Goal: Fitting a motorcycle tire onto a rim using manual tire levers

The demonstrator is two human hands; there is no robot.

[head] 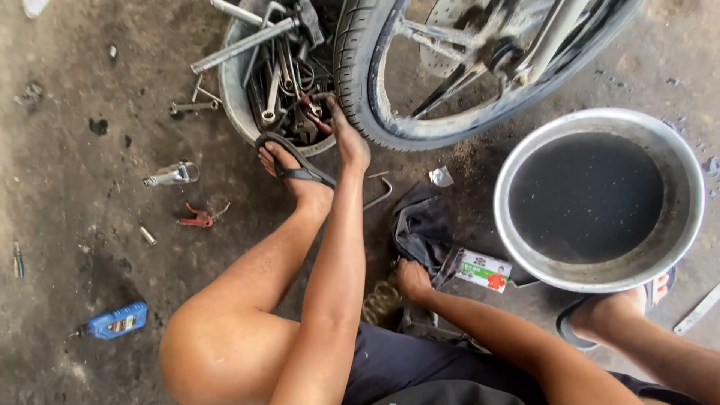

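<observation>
Reaching into a metal tub of spanners (281,82) beside the motorcycle wheel (450,75), the left hand (349,142) shows no visible grip. The right hand (412,279) clutches a dark rag (424,229) on the floor; no tool looks picked yet.

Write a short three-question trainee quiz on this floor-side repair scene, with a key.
1. True or false: the left hand reaches into the metal tub of tools beside the tyre.
2. Multiple choice: what does the right hand touch? A) the blue bottle B) the dark cloth C) the red tool
3. Fill in: the large round metal basin holds a ____ liquid.

Key
1. True; the hand is among the wrenches in the tub.
2. B; the hand rests at the edge of the dark cloth. The blue bottle and the red tool lie apart on the floor.
3. Dark.
</observation>
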